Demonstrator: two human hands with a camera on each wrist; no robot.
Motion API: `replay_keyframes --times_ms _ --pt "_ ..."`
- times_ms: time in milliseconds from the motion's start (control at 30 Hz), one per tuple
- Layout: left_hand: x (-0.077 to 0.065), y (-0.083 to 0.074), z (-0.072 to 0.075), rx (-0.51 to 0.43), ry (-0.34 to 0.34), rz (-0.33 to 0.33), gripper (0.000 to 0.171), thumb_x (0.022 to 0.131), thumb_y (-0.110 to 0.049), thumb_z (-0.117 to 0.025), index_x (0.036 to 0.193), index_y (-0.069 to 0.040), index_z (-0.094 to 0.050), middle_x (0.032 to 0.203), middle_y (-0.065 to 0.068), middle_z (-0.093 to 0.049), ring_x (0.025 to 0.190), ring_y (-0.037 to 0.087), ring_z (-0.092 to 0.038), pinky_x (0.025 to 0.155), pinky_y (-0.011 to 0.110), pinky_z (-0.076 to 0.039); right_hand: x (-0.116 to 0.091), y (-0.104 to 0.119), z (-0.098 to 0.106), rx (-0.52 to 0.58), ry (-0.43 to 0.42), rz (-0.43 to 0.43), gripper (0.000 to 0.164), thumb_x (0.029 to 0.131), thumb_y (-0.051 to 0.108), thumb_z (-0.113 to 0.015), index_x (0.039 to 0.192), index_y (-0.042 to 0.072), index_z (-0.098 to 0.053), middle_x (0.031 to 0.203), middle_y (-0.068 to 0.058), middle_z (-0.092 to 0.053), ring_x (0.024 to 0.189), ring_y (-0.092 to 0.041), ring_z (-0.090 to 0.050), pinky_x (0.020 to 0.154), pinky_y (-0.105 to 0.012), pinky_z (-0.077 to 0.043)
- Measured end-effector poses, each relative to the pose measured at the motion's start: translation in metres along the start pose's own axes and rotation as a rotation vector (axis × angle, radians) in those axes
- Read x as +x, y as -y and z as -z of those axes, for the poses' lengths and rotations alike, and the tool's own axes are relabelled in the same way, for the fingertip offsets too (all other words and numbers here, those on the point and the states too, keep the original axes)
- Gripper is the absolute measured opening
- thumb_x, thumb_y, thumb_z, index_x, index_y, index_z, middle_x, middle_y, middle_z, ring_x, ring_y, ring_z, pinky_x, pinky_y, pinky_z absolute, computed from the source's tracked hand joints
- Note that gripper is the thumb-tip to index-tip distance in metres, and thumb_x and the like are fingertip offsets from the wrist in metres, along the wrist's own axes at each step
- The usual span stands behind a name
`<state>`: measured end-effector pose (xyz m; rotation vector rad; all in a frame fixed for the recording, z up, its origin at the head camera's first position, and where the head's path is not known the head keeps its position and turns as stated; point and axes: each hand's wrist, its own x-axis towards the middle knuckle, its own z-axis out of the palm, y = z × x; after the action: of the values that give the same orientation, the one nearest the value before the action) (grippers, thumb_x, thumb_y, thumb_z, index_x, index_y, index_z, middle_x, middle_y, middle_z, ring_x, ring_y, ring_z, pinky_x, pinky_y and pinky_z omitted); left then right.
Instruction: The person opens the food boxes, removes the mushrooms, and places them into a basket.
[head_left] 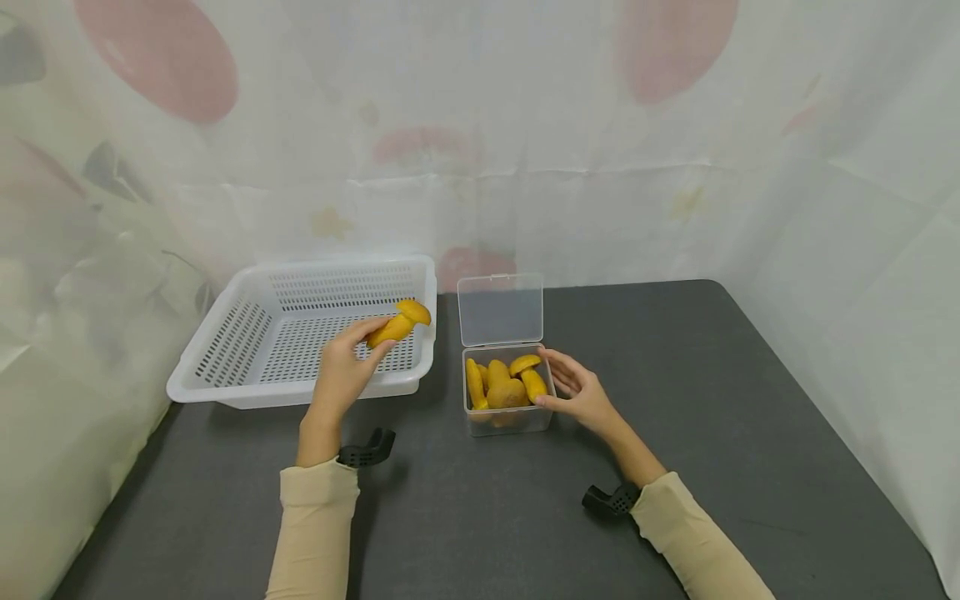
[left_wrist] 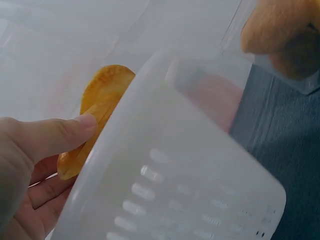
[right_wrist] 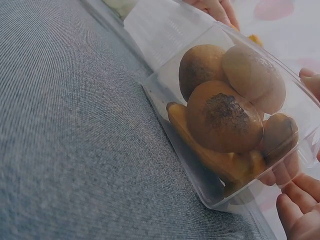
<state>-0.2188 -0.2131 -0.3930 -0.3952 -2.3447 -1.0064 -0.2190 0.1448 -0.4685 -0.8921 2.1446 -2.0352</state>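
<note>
My left hand (head_left: 342,372) pinches a yellow mushroom (head_left: 411,313) between thumb and fingers, over the right part of the white perforated basket (head_left: 180,385). Its rounded cap points away to the right. In the left wrist view the basket's rim partly hides this mushroom (left_wrist: 106,84). Right of the basket stands a clear plastic box (head_left: 480,427), its hinged lid (head_left: 500,312) raised at the back. Several yellow-brown mushrooms (head_left: 508,393) lie inside. My right hand (head_left: 583,402) holds the box by its right side, thumb near the front and fingers toward the back.
A dark grey tabletop (head_left: 480,517) lies beneath everything. Behind it hangs a pale curtain (head_left: 570,225) with faded prints, close to the back of the basket and lid. More pale sheeting (head_left: 862,292) borders the right side.
</note>
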Motion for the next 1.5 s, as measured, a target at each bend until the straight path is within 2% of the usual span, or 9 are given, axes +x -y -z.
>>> replay_keyframes --times_ms 100,233,300,400,500,833,1133,1267,1500 --pt "-0.001 0.002 0.003 0.024 0.002 0.014 0.037 0.080 -0.004 -0.075 0.116 0.004 -0.067 0.112 0.022 -0.070 0.096 0.033 -0.065 0.083 -0.002 -0.041 0.000 0.001 0.000 0.001 0.000 0.002 0.078 0.083 0.010 -0.074 0.146 -0.008 -0.032 0.152 -0.035 -0.026 0.133 0.013 -0.039 0.110 -0.014 -0.037" --pt "-0.001 0.005 0.006 0.054 0.016 0.050 0.037 0.082 -0.005 -0.074 0.117 0.004 -0.066 0.115 0.023 -0.069 0.102 0.036 -0.065 0.090 0.030 -0.055 0.000 0.001 0.000 -0.002 -0.002 -0.005 0.078 0.082 0.010 -0.075 0.145 -0.008 -0.033 0.153 -0.034 -0.026 0.133 0.013 -0.039 0.111 -0.014 -0.037" --pt "-0.001 0.006 0.007 0.057 0.030 0.083 0.037 0.084 -0.005 -0.072 0.119 0.004 -0.065 0.120 0.023 -0.067 0.110 0.039 -0.063 0.096 0.047 -0.053 0.000 0.001 0.000 -0.006 -0.004 -0.006 0.078 0.082 0.010 -0.075 0.145 -0.008 -0.033 0.153 -0.033 -0.027 0.133 0.013 -0.039 0.111 -0.016 -0.037" --pt "-0.002 0.007 0.008 0.046 0.053 0.125 0.038 0.087 -0.005 -0.069 0.123 0.004 -0.062 0.126 0.025 -0.063 0.121 0.042 -0.057 0.103 0.055 -0.047 0.000 0.001 0.000 -0.014 -0.005 -0.005 0.077 0.082 0.008 -0.074 0.145 -0.008 -0.033 0.152 -0.034 -0.027 0.133 0.013 -0.039 0.111 -0.017 -0.037" --pt "-0.002 0.007 0.009 0.039 0.069 0.138 0.038 0.089 -0.006 -0.067 0.125 0.003 -0.062 0.128 0.025 -0.062 0.120 0.041 -0.058 0.102 0.054 -0.048 0.000 0.001 0.000 -0.015 -0.006 -0.007 0.077 0.082 0.008 -0.075 0.145 -0.008 -0.033 0.152 -0.034 -0.027 0.133 0.013 -0.039 0.111 -0.017 -0.037" --pt "0.000 -0.005 0.008 0.015 0.049 0.050 0.032 0.086 -0.005 -0.069 0.118 0.003 -0.066 0.118 0.022 -0.068 0.109 0.038 -0.065 0.094 0.050 -0.054 0.001 0.001 0.000 -0.007 -0.003 -0.017 0.077 0.082 0.009 -0.075 0.145 -0.006 -0.034 0.154 -0.031 -0.027 0.133 0.013 -0.039 0.112 -0.020 -0.036" --pt "0.000 -0.019 0.001 -0.033 0.052 0.002 0.030 0.085 -0.003 -0.070 0.114 0.002 -0.068 0.115 0.019 -0.071 0.108 0.035 -0.067 0.093 0.045 -0.054 0.000 0.001 -0.001 -0.015 0.002 -0.004 0.077 0.083 0.009 -0.074 0.145 -0.007 -0.033 0.153 -0.033 -0.027 0.133 0.013 -0.038 0.110 -0.012 -0.036" --pt "0.001 -0.028 -0.005 -0.053 0.073 -0.023 0.029 0.085 -0.004 -0.071 0.114 0.001 -0.069 0.115 0.017 -0.071 0.107 0.033 -0.067 0.093 0.044 -0.054 0.000 0.002 -0.001 0.000 0.003 0.000 0.078 0.083 0.012 -0.075 0.145 -0.008 -0.032 0.153 -0.034 -0.026 0.134 0.013 -0.037 0.109 -0.009 -0.036" --pt "0.000 -0.038 -0.014 -0.072 0.139 -0.056 0.031 0.085 -0.004 -0.071 0.116 0.000 -0.069 0.115 0.017 -0.071 0.106 0.032 -0.067 0.094 0.047 -0.054 0.000 0.001 -0.002 0.038 0.020 0.038 0.079 0.084 0.011 -0.073 0.144 -0.013 -0.029 0.151 -0.038 -0.022 0.137 0.010 -0.036 0.112 -0.014 -0.035"
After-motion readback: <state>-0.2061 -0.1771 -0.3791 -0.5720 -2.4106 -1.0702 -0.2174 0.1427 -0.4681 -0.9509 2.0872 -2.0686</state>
